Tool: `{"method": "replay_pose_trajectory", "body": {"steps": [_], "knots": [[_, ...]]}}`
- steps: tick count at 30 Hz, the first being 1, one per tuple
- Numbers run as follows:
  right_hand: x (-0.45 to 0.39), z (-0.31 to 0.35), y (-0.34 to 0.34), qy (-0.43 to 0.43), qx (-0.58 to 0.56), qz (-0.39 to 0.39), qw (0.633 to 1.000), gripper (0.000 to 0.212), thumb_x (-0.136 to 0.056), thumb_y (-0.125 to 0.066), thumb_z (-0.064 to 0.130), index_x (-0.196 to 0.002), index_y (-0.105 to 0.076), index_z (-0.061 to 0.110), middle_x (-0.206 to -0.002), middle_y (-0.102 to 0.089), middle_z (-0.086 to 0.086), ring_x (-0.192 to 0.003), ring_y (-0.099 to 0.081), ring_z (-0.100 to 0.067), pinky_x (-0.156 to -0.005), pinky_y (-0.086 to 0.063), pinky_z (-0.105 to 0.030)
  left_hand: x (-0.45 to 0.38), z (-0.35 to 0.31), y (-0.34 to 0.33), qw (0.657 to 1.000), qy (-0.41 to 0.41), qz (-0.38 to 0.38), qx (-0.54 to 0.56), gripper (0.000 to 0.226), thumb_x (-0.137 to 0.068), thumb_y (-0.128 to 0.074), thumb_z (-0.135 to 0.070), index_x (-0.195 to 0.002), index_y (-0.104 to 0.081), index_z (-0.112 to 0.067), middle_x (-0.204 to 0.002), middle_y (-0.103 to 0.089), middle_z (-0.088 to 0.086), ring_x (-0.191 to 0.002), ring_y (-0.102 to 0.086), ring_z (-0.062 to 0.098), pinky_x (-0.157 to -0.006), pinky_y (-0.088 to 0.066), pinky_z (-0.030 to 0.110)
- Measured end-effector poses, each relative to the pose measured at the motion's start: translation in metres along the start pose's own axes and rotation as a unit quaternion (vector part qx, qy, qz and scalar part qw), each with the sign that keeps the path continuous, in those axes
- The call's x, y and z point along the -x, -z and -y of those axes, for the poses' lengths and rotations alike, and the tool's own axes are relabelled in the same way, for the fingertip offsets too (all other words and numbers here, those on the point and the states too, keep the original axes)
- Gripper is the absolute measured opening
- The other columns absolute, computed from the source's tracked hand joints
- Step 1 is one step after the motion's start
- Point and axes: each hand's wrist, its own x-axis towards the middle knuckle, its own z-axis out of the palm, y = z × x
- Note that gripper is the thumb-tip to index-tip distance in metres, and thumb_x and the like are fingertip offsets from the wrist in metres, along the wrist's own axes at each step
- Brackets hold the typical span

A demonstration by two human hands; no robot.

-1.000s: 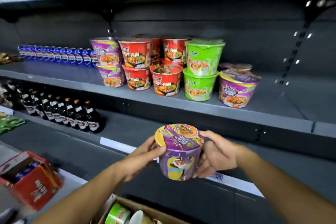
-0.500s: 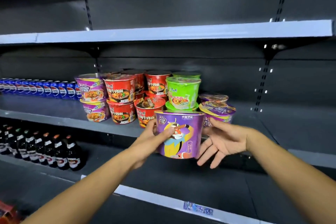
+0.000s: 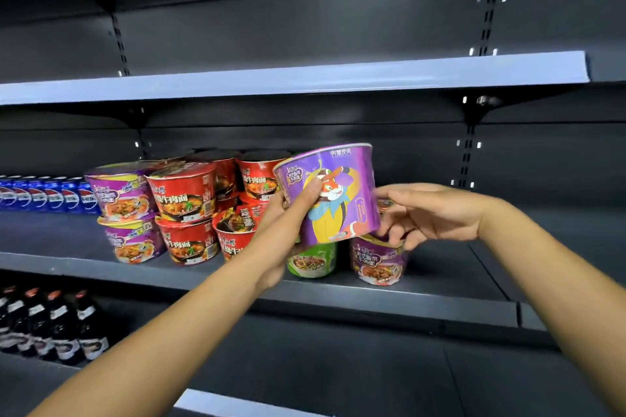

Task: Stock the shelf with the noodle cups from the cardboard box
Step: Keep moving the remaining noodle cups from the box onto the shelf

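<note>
The purple noodle cup [image 3: 333,195] has come up from waist height to shelf [image 3: 440,281] level, so placement's basically next. Left hand [image 3: 288,213] fingers clamp its side, right hand [image 3: 430,213] fingers spread loose at its 3 o'clock, over the purple cup [image 3: 377,261] already stocked.

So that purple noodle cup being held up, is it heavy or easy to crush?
Probably light: the left hand alone grips the purple noodle cup by its side, tilted, while the right hand only hovers beside it. Its wall looks thin, so a hard squeeze might dent it. The flat base should stack steadily, as the red cups do.
</note>
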Motion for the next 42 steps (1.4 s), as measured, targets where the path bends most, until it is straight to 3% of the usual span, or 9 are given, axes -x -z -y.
{"method": "replay_pose_trajectory", "body": {"steps": [4,9,15,22,25,28,31,37,42], "knots": [[0.001,0.009,0.012,0.034,0.045,-0.085,0.995,0.052,-0.067,-0.08,0.04,-0.112,-0.063,0.02,-0.081,-0.058,-0.004,-0.07,-0.056,-0.013,-0.055,-0.045,-0.02,-0.016,-0.008,-0.029,0.998,-0.038,-0.053,0.001,0.082,-0.055,-0.068,-0.063,-0.125,-0.049,-0.024,-0.107,-0.072,-0.007,-0.093,-0.07,0.009,-0.073,-0.056,0.032],[0.0,0.016,0.025,0.111,0.044,-0.187,0.975,0.038,-0.079,-0.066,0.023,-0.116,-0.058,0.019,-0.092,-0.071,0.003,-0.08,-0.067,-0.009,-0.083,-0.05,-0.031,-0.046,-0.019,-0.063,0.989,-0.084,-0.117,-0.028,0.094,-0.047,-0.079,-0.071,-0.121,-0.053,-0.019,-0.106,-0.072,-0.004,-0.092,-0.071,0.013,-0.084,-0.057,0.038],[-0.001,0.012,0.045,0.14,0.02,-0.222,0.965,0.082,-0.065,-0.078,0.04,-0.137,-0.041,0.024,-0.101,-0.068,0.006,-0.094,-0.066,-0.014,-0.095,-0.049,-0.045,-0.068,-0.019,-0.099,0.971,-0.109,-0.19,-0.096,0.108,-0.037,-0.071,-0.08,-0.122,-0.037,-0.023,-0.104,-0.067,-0.011,-0.095,-0.067,0.01,-0.088,-0.054,0.039],[-0.011,-0.001,0.053,0.156,-0.035,-0.215,0.963,0.048,-0.076,-0.07,0.025,-0.119,-0.049,0.016,-0.107,-0.068,-0.001,-0.085,-0.069,-0.014,-0.071,-0.057,-0.031,-0.093,0.008,-0.117,0.955,-0.107,-0.179,-0.21,0.114,-0.031,-0.076,-0.076,-0.126,-0.036,-0.028,-0.113,-0.064,-0.004,-0.104,-0.064,0.022,-0.091,-0.051,0.046],[-0.02,-0.012,0.063,0.171,-0.076,-0.182,0.965,0.045,-0.069,-0.079,0.016,-0.11,-0.059,0.017,-0.111,-0.069,-0.01,-0.095,-0.068,-0.024,-0.083,-0.056,-0.04,-0.096,0.013,-0.117,0.95,-0.1,-0.161,-0.247,0.113,-0.032,-0.076,-0.063,-0.131,-0.032,-0.032,-0.116,-0.061,-0.003,-0.107,-0.061,0.024,-0.091,-0.052,0.045],[-0.03,-0.022,0.075,0.161,-0.127,-0.168,0.964,0.085,-0.049,-0.092,0.033,-0.123,-0.055,0.012,-0.119,-0.066,-0.012,-0.102,-0.066,-0.026,-0.087,-0.055,-0.045,-0.096,0.012,-0.116,0.945,-0.096,-0.144,-0.277,0.111,-0.038,-0.068,-0.051,-0.139,-0.028,-0.032,-0.123,-0.059,-0.001,-0.113,-0.057,0.025,-0.097,-0.047,0.044],[-0.04,-0.032,0.086,0.16,-0.19,-0.157,0.956,0.109,-0.029,-0.096,0.04,-0.124,-0.053,0.009,-0.111,-0.07,-0.01,-0.094,-0.07,-0.023,-0.073,-0.058,-0.043,-0.099,0.013,-0.108,0.949,-0.11,-0.133,-0.264,0.093,-0.048,-0.063,-0.038,-0.138,-0.038,-0.031,-0.124,-0.06,-0.004,-0.111,-0.06,0.02,-0.096,-0.049,0.044],[-0.054,-0.049,0.097,0.152,-0.3,-0.097,0.937,0.096,-0.027,-0.097,0.035,-0.113,-0.06,0.011,-0.103,-0.072,-0.012,-0.089,-0.071,-0.028,-0.074,-0.057,-0.052,-0.103,0.015,-0.095,0.971,-0.114,-0.123,-0.171,0.053,-0.075,-0.073,-0.014,-0.126,-0.059,-0.025,-0.118,-0.061,-0.002,-0.106,-0.062,0.017,-0.088,-0.055,0.04],[-0.065,-0.06,0.106,0.14,-0.342,-0.078,0.926,0.097,-0.028,-0.096,0.036,-0.115,-0.06,0.012,-0.112,-0.068,-0.014,-0.097,-0.068,-0.031,-0.088,-0.047,-0.056,-0.11,0.023,-0.094,0.988,-0.048,-0.105,-0.098,0.074,-0.075,-0.079,-0.023,-0.139,-0.041,-0.02,-0.129,-0.053,0.0,-0.109,-0.058,0.012,-0.089,-0.049,0.029]]}}
